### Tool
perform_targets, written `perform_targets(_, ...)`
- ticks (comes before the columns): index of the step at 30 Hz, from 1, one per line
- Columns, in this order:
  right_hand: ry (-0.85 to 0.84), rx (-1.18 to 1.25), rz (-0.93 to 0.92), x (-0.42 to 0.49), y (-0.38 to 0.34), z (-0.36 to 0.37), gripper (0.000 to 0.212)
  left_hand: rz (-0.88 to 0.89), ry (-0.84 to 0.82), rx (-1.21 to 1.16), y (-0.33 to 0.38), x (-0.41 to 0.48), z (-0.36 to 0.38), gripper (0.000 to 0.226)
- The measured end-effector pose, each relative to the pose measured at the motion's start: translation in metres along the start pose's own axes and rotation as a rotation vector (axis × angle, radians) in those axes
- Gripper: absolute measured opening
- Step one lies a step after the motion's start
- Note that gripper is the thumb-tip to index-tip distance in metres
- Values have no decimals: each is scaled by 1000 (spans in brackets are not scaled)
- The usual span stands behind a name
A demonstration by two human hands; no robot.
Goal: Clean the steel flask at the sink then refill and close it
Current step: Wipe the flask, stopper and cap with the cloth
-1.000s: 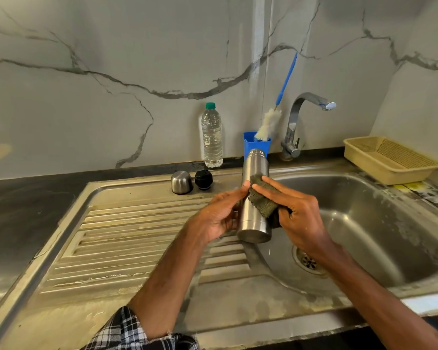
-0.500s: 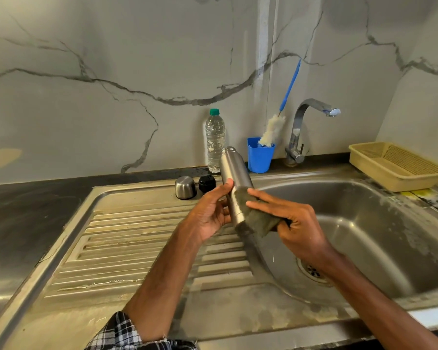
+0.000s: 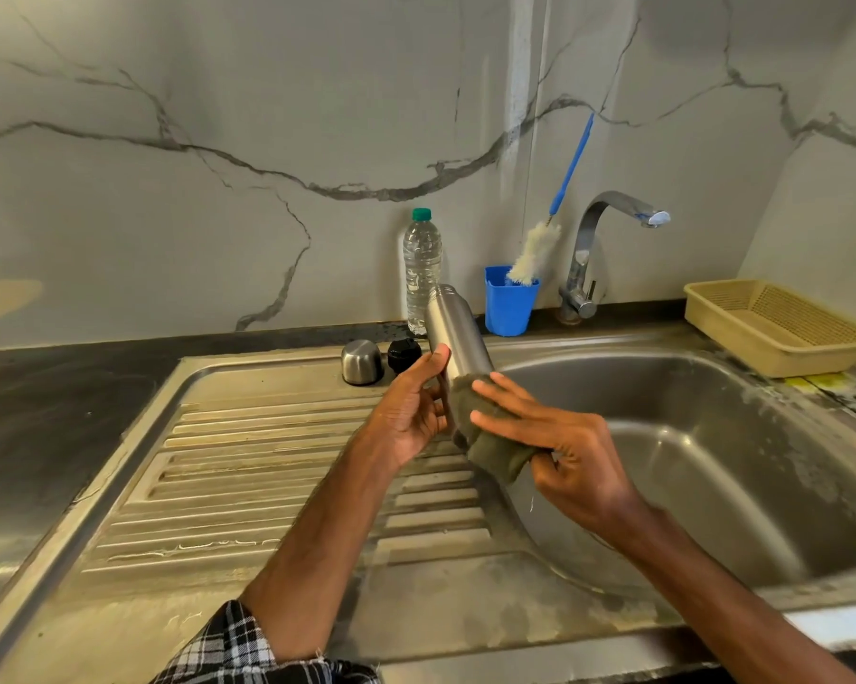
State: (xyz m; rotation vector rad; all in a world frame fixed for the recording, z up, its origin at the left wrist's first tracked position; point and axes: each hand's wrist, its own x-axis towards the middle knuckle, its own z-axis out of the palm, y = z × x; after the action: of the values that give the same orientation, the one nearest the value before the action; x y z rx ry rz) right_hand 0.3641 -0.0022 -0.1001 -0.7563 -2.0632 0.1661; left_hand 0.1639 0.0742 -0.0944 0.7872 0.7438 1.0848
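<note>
The steel flask is held tilted over the sink's edge, its open mouth pointing up and away from me. My left hand grips its middle from the left side. My right hand presses a dark green cloth around the flask's lower half, which the cloth hides. The steel cap and the black stopper stand side by side on the rim behind the drainboard.
The sink bowl lies to the right, with the tap behind it. A plastic water bottle and a blue cup holding a bottle brush stand by the wall. A beige basket sits far right. The ribbed drainboard is left.
The flask went from upright to tilted, its mouth leaning left and away. The cloth in my right hand slid down from the flask's middle to its base.
</note>
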Motion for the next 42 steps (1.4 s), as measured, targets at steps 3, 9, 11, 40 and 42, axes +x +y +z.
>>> perform_targets(3, 51, 53, 87, 5, 6, -5, 62, 0, -51, 41, -1, -1, 2, 38)
perform_targets(9, 87, 18, 50, 3, 3, -6, 67, -27, -101, 71, -7, -2, 10, 38)
perform_targets(11, 62, 48, 37, 3, 7, -8, 66, -23, -97, 72, -7, -2, 11, 32)
perform_targets(40, 249, -115, 190, 14, 40, -34, 71, -114, -419, 213, -18, -8, 23, 68)
perform_targets(42, 329, -109, 303, 14, 43, -38, 78, -138, -440, 230, -21, -11, 25, 73)
